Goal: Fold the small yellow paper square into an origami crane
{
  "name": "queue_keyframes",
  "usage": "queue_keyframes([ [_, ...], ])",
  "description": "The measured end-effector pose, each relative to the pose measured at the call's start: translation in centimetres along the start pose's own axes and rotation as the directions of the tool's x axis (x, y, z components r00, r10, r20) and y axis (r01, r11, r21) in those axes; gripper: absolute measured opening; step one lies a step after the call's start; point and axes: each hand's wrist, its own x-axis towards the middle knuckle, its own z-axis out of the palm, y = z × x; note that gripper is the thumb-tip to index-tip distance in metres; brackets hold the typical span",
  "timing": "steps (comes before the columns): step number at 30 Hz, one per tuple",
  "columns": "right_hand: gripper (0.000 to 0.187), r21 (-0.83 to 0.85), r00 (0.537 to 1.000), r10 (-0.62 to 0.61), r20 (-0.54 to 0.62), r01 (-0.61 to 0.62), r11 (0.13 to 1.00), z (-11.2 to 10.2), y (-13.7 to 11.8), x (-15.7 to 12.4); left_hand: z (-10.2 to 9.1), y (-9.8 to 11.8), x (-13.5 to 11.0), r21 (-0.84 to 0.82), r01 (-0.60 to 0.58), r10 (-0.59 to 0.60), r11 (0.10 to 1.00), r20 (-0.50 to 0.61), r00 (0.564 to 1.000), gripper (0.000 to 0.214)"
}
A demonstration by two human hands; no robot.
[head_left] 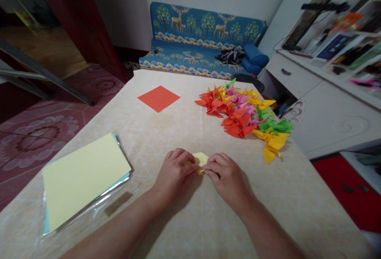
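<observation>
On the near middle of the bench (169,134), held one folded piece of pale yellow paper (201,158) between the left hand (178,167) and the right hand (224,173). Pinched its near edge with the fingers (190,167) of both, tips brought close together. Looked to be partway through a fold, probably pressing a small crease. Judged best, for the next move, to line up the edges and press firmly along the fold. Could not tell the shape hidden beneath the hands.

Counted one loose red-orange square sheet (158,99), lying flat toward the far left, well apart from the hands. At left, counted one pale yellow sheet (86,179) atop blue paper (46,221) and clear plastic (102,203); could not count the layers. At far right, found red, yellow, pink and green paper cranes (238,124), overlapping too much for a sure count but seemingly more than ten, including one yellow crane (273,143) at the near end. Beyond the bench, counted one deer-patterned blue sofa (181,54).
</observation>
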Motion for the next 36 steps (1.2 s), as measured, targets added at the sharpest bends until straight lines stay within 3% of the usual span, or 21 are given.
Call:
queue_keyframes([
  [3,0.017,0.053,0.997,0.061,-0.039,-0.059,0.997,0.4,-0.4,-0.6,0.2,0.0,-0.4,0.032,0.023,-0.024,0.999,0.036,0.999,0.017],
  [7,0.015,0.104,0.986,0.163,-0.040,-0.158,0.982,0.6,-0.5,-0.8,0.5,-0.5,-0.5,-0.053,0.086,-0.083,0.995,0.057,0.995,0.017],
  [16,0.013,0.121,0.977,0.195,-0.091,-0.183,0.976,1.1,-0.8,-0.9,0.4,-0.9,-0.5,-0.272,0.231,-0.222,0.934,0.063,0.973,0.012],
  [36,0.012,-0.021,0.957,0.277,-0.089,-0.280,0.960,1.5,-0.9,-0.6,0.1,0.2,0.2,-0.231,0.275,-0.264,0.933,0.078,0.961,0.010],
])
